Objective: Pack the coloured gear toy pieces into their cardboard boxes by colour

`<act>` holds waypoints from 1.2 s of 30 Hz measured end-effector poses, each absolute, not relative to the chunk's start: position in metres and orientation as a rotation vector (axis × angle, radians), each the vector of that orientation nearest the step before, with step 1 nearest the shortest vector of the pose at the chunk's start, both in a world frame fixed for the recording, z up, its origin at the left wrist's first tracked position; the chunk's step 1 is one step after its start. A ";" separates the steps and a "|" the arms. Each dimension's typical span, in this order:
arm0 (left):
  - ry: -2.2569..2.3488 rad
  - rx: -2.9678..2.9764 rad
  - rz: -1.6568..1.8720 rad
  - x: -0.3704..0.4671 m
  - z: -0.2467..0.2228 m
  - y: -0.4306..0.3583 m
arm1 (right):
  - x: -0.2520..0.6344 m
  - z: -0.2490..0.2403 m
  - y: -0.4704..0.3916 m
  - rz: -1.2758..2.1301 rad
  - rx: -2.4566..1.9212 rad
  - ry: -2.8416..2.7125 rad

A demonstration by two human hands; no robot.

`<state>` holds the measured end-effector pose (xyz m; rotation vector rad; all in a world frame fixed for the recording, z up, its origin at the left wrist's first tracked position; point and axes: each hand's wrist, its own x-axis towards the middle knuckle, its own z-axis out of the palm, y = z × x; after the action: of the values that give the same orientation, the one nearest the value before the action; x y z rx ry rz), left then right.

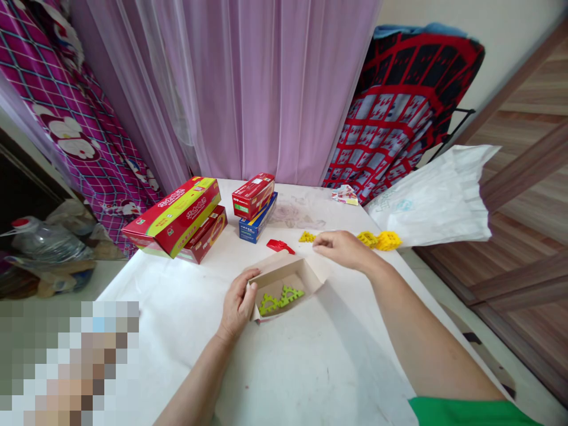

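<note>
An open cardboard box (290, 273) lies on the white table with green toothed pieces (280, 299) inside. My left hand (238, 300) grips the box's left end, thumb on its rim. Beyond the box's right side, my right hand (339, 247) is low over the table, its fingers drawn together beside a small yellow piece (307, 237); whether they hold anything is hidden. More yellow pieces (387, 241) lie to the right, behind my right wrist. Red pieces (280, 245) rest just behind the box.
Red-and-yellow box (177, 213) sits on a red box (206, 236) at the left. Another red box (254, 195) tops a blue box (258, 220). A white bag (435, 198) lies at the right edge, a crumpled wrapper (345, 195) at the back of the table (177, 331).
</note>
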<state>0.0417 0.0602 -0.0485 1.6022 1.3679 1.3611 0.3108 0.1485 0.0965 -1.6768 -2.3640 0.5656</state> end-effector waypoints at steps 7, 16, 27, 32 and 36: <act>1.368 1.565 1.359 0.043 -0.049 0.061 | 0.353 0.053 0.221 0.076 -2.035 -2.488; 1.373 1.570 1.365 0.042 -0.048 0.059 | 0.306 0.035 0.249 0.025 -1.957 -2.893; 1.384 1.654 1.400 0.044 -0.048 0.061 | 0.313 0.051 0.238 0.001 -2.018 -2.782; 1.380 1.647 1.402 0.045 -0.047 0.061 | 0.313 0.102 0.189 0.180 -1.837 -2.537; 1.388 1.649 1.399 0.045 -0.045 0.061 | 0.277 0.116 0.132 0.464 -1.390 -2.810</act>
<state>0.0450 0.0614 -0.0449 1.6494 1.3878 1.3993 0.2769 0.1324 0.1165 -1.3896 -2.8103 0.4641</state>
